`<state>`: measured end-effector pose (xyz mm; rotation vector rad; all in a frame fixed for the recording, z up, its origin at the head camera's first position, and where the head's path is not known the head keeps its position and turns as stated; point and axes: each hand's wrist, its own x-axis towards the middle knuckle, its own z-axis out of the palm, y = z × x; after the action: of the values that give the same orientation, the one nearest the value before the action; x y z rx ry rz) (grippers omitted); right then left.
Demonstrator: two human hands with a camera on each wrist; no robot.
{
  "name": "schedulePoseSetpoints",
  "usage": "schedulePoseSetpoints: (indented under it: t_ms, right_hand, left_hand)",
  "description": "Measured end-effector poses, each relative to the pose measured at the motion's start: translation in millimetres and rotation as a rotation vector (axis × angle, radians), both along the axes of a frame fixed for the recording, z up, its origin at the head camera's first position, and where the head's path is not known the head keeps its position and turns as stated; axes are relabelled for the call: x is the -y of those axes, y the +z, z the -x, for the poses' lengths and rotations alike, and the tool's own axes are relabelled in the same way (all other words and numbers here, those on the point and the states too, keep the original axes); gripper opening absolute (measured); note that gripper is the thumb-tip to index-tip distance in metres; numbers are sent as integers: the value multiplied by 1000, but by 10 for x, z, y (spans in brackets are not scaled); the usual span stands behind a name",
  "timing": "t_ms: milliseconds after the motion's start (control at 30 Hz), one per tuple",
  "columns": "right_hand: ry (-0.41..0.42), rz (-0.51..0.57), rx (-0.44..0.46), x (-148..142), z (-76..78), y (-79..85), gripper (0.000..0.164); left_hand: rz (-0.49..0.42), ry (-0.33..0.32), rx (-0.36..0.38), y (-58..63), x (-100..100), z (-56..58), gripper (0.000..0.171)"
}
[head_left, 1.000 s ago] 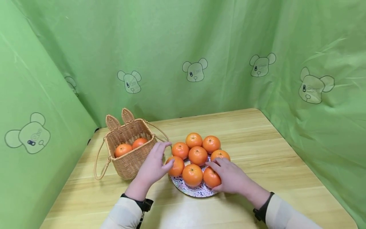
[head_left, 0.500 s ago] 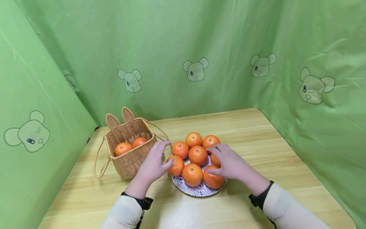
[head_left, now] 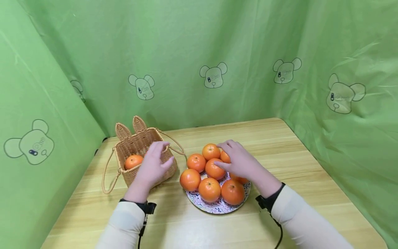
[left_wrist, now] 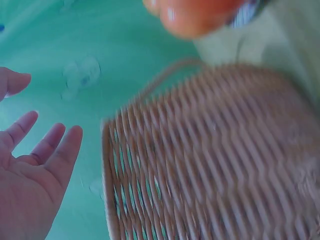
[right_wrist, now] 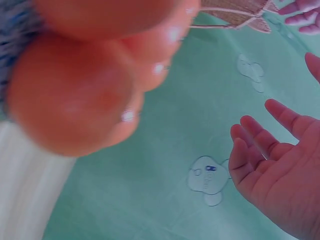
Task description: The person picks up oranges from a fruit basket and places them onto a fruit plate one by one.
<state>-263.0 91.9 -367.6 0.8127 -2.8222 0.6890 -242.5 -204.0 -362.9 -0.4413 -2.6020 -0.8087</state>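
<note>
My left hand [head_left: 152,167] is in front of and over the right part of a wicker basket [head_left: 170,170], fingers apart, nothing in them. An orange [head_left: 133,161] lies inside the basket; my hand hides the rest of its contents. The left wrist view shows the woven basket wall [left_wrist: 200,160] beside the empty hand [left_wrist: 35,175]. My right hand [head_left: 240,162] hovers over the back right of a patterned plate [head_left: 199,204] heaped with several oranges [head_left: 209,190]. It partly covers the rear orange [head_left: 224,156]. In the right wrist view this hand [right_wrist: 285,170] holds nothing.
The basket has two ear shapes [head_left: 122,131] on its back rim and rope handles [head_left: 109,186] at its sides. Both stand with the plate on a wooden table [head_left: 298,180]. Green curtains [head_left: 174,41] with mouse-like drawings enclose the back and sides.
My left hand has moved left from beside the plate to the basket, covering one orange there. My right hand has moved from the front right orange toward the back of the plate.
</note>
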Motion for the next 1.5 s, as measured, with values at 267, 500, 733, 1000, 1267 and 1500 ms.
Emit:
schedulePoseSetpoints:
  t_ms: [267,500,733,1000,1267,1500]
  right_hand:
    - [38,34,29,277,5,261,60]
    - [65,36,55,426,5,309,61]
    - [73,33,92,462,-6,255,59]
    - [84,57,100,473,29,275,59]
    - [83,55,116,448,65,328,60]
    - [81,66,132,430,80,331,59]
  left_hand:
    - [-28,184,177,122,486,251,39]
    - [49,256,414,54,651,432,46]
    - [122,327,518,-25,564,609,36]
    - [172,320,608,-112,582,776,37]
    - [212,213,575,-159,559,886,29]
    - [204,166,845,-49,496,736,27]
